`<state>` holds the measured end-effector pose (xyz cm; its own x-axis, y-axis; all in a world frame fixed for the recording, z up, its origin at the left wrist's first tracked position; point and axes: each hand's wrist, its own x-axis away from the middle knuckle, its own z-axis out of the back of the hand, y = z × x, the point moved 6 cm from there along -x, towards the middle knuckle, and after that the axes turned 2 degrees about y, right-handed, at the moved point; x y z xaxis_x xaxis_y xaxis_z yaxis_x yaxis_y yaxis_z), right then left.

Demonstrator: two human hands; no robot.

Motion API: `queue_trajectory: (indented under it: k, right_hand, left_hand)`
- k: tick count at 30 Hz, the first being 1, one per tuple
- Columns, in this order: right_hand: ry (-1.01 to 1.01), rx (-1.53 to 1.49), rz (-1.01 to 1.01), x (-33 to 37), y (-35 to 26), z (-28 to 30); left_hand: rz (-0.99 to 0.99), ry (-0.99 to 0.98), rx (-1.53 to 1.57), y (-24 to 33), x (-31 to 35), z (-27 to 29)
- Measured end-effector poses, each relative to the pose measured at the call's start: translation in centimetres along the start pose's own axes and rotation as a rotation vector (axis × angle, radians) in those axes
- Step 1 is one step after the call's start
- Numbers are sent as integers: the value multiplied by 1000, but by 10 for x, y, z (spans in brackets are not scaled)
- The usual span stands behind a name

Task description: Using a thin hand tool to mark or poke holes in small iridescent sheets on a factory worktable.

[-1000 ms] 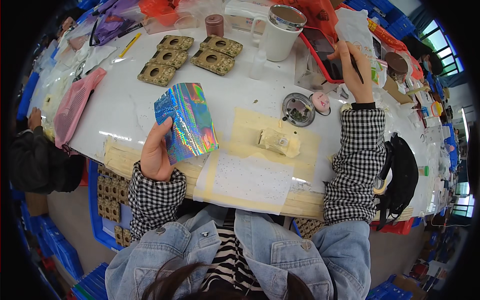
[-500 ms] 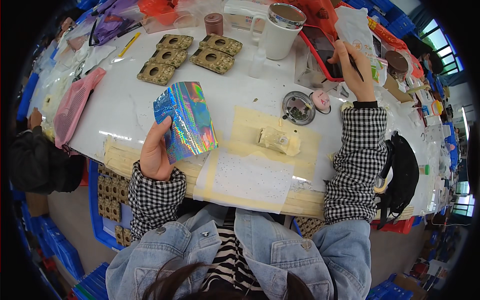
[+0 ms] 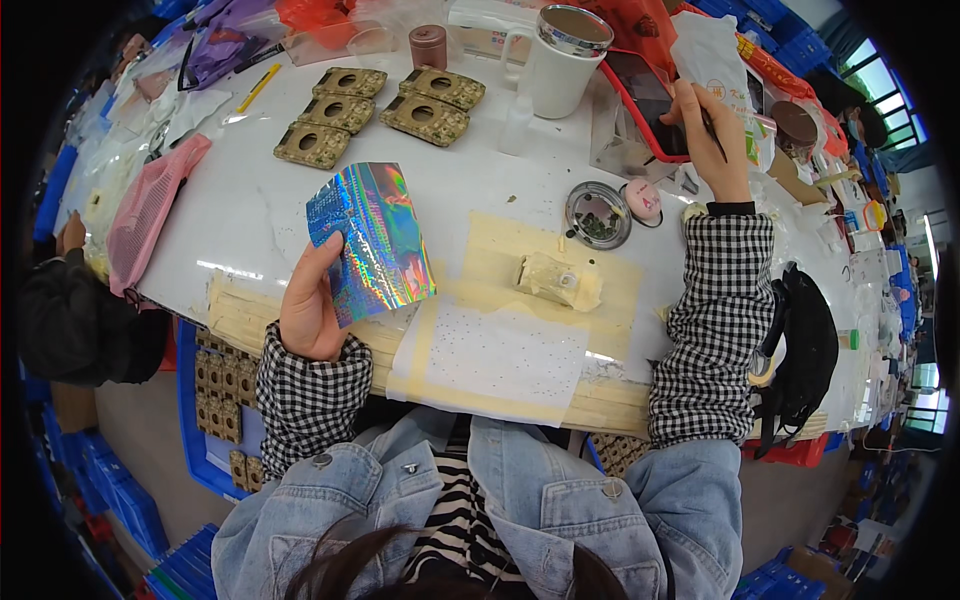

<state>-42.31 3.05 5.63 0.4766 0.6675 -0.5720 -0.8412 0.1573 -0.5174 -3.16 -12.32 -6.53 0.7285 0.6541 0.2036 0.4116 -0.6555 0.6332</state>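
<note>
My left hand point(image 3: 313, 300) is closed on the lower left edge of a shiny holographic sticker sheet point(image 3: 375, 240), raised over the table's front part. At the back right, my right hand point(image 3: 718, 145) is closed round a thin black tool point(image 3: 714, 138), perhaps tweezers; its tip end points down past the fingers. The fingertips are over a red-rimmed tray point(image 3: 640, 100) with a dark flat thing inside; whether they touch it I cannot tell. In front of me lies a block wrapped in cream tape point(image 3: 556, 279), on a tape-covered patch beside a white dotted sheet point(image 3: 490, 360).
Several camouflage-patterned housings point(image 3: 340, 114) with round holes lie at the back. A white mug point(image 3: 566, 62) stands near the red-rimmed tray. A round dish point(image 3: 598, 215) holds small dark parts beside a pink round case point(image 3: 642, 200). A pink mesh pouch point(image 3: 155, 215) lies left, a black bag point(image 3: 802, 350) right.
My right hand and its fingers have shifted very slightly over the red-rimmed tray. My left hand and the holographic sheet stay practically in place.
</note>
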Motion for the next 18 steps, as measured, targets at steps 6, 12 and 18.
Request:
queue_trajectory:
  k: [6, 12, 18]
  right_hand:
    - [-9, 76, 6, 1, -10, 2]
    - [81, 349, 262, 1, -23, 8]
    - [197, 274, 181, 0, -17, 20]
  left_hand:
    - [2, -2, 14, 0, 0, 1]
    - [19, 7, 30, 0, 2, -8]
    - [-1, 8, -13, 0, 1, 0]
